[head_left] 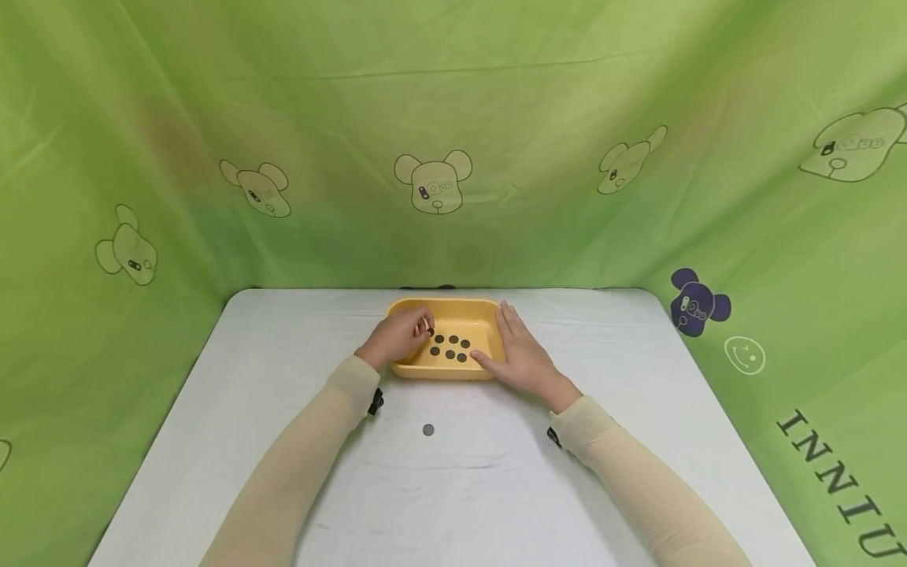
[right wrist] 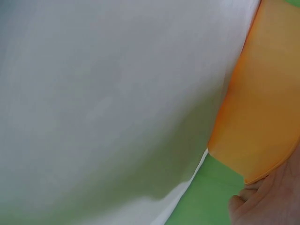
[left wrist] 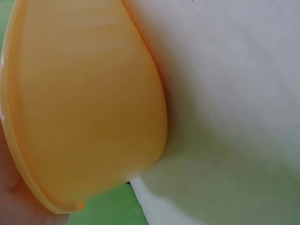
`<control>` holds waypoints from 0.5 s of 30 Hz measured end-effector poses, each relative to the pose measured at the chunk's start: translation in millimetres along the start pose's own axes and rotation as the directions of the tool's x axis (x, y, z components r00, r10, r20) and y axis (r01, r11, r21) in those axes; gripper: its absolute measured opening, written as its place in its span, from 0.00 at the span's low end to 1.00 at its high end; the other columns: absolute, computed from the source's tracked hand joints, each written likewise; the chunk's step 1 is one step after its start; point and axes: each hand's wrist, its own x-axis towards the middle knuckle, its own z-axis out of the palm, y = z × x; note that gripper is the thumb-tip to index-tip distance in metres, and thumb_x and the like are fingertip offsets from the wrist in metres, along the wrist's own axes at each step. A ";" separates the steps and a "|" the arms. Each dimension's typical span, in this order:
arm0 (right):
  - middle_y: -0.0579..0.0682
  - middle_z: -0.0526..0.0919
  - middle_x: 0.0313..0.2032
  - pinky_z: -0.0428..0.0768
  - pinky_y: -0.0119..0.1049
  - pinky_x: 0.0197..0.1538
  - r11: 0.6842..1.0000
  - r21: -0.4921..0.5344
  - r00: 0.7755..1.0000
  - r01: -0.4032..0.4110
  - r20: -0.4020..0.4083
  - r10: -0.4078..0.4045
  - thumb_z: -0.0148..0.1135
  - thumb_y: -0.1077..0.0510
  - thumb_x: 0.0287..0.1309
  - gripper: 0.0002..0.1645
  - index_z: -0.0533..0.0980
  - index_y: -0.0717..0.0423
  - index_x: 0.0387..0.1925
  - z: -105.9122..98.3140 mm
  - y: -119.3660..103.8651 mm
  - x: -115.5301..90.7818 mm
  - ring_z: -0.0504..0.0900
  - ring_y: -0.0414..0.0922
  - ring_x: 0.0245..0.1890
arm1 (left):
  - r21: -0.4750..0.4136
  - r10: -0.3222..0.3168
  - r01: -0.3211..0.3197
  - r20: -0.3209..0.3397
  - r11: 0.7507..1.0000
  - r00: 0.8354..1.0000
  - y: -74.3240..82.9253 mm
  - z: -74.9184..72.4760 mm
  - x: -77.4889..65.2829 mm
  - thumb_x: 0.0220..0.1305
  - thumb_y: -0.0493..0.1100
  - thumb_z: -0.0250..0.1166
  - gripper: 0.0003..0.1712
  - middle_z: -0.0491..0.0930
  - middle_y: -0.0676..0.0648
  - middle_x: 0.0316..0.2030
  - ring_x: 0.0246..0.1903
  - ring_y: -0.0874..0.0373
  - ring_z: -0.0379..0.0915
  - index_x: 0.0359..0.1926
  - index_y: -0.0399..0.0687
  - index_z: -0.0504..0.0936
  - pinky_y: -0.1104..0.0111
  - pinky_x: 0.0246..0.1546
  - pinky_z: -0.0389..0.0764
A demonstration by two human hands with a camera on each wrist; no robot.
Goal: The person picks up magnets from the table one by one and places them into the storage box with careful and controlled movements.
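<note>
A yellow rectangular tray (head_left: 453, 372) sits toward the far side of the white table, with several small dark discs (head_left: 453, 339) spread over its floor. My left hand (head_left: 397, 337) reaches over the tray's left end, its thumb and fingers pinching one dark disc (head_left: 430, 331) inside. On the opposite side, my right hand (head_left: 523, 358) rests against the right rim, fingers straight along it and thumb pointing inward over the tray. Close up, the left wrist view is filled by the tray's outer wall (left wrist: 93, 103). A corner of the tray (right wrist: 262, 93) and part of the right hand (right wrist: 272, 201) appear in the right wrist view.
One grey disc (head_left: 428, 430) lies on the white tabletop (head_left: 496, 488) in front of the tray, between the forearms. A green curtain (head_left: 524, 102) with printed bear heads hangs behind the table and along both sides.
</note>
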 end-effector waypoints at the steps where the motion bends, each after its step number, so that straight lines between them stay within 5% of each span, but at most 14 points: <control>1: 0.56 0.36 0.80 0.48 0.48 0.78 1.000 -0.001 1.000 0.002 -0.001 -0.002 0.44 0.17 0.59 0.68 0.37 0.60 0.79 0.2 0.2 0.3 0.35 0.50 0.79 | 0.010 -0.003 0.003 0.002 1.000 1.000 0.1 0.6 0.9 0.71 0.43 0.62 0.05 0.78 0.57 0.34 0.30 0.62 0.74 0.46 0.56 0.78 0.69 0.32 0.77; 15: 0.58 0.38 0.80 0.49 0.48 0.78 1.000 0.000 1.000 0.009 -0.009 -0.009 0.43 0.17 0.59 0.67 0.38 0.60 0.79 2.5 1.1 0.5 0.35 0.50 0.79 | 0.135 0.000 0.001 -0.006 0.991 1.000 2.6 6.4 5.6 0.69 0.42 0.62 0.04 0.78 0.56 0.30 0.28 0.61 0.72 0.44 0.54 0.80 0.68 0.29 0.74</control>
